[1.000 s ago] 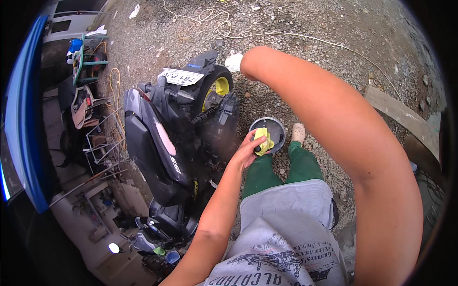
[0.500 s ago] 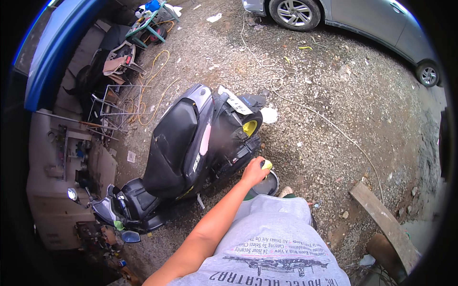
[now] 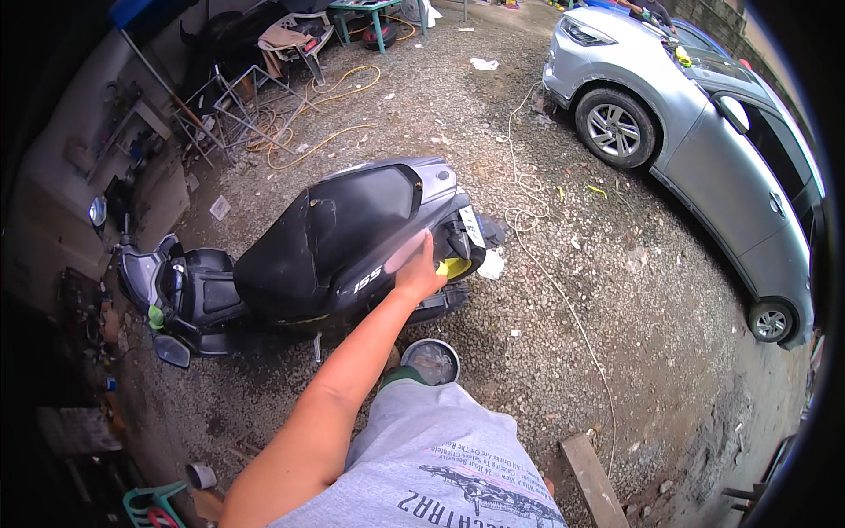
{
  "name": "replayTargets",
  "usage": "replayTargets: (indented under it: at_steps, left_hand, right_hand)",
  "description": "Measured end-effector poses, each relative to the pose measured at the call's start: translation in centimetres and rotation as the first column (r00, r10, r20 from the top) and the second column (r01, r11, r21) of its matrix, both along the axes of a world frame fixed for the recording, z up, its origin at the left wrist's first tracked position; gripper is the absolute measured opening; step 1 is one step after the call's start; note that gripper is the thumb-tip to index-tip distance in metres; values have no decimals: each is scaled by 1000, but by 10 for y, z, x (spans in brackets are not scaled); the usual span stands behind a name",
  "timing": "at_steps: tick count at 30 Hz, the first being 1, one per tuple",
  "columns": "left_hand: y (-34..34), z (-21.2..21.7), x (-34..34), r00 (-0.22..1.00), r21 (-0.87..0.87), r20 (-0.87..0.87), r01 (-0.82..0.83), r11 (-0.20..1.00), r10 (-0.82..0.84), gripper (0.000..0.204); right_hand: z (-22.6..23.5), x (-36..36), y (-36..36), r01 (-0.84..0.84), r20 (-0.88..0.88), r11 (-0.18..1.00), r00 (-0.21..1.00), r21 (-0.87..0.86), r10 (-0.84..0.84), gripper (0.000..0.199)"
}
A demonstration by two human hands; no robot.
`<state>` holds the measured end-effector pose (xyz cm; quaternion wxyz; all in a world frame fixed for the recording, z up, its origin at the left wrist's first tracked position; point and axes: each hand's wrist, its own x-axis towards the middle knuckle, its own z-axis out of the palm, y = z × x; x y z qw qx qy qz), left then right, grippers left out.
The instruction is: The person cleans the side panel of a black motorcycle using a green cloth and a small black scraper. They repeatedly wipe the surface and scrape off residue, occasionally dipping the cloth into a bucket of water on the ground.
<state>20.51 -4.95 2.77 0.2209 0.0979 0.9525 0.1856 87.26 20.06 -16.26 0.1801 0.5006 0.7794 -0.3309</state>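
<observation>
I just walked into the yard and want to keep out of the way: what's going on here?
The person's left hand reaches to the pale pink patch on the rear side of a black scooter, index finger extended; whether it holds anything is hard to tell. The right hand is out of view. A round bucket stands on the gravel beside the scooter, and a silver car stands farther off to the right.
</observation>
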Motion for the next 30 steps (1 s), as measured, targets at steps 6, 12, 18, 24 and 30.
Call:
replayTargets:
  at_steps: [6, 12, 18, 24, 30]
  left_hand:
    - [-22, -11, -14, 1000, -97, 13, 3, 995, -2, 121]
    - [-28, -7, -3, 999, -79, 11, 33, 996, -32, 121]
    - [-46, -16, 12, 997, -56, 44, -65, 996, 67, 123]
    - [-69, -27, 26, 992, -93, 18, -121, 988, 124, 124]
    - [-73, -34, 39, 987, -114, 43, -146, 983, 152, 126]
  right_hand:
    - [47, -47, 2, 10, -27, 990, 1000, -144, -14, 23]
    - [-27, -8, 7, -92, -96, 995, 991, -34, 89, 29]
    - [-93, 30, -5, -99, -51, 988, 994, -120, 94, 37]
    - [-112, 36, -19, -118, -48, 978, 993, -170, 111, 34]
    - [-107, 33, 0, -66, -88, 974, 995, -215, 48, 32]
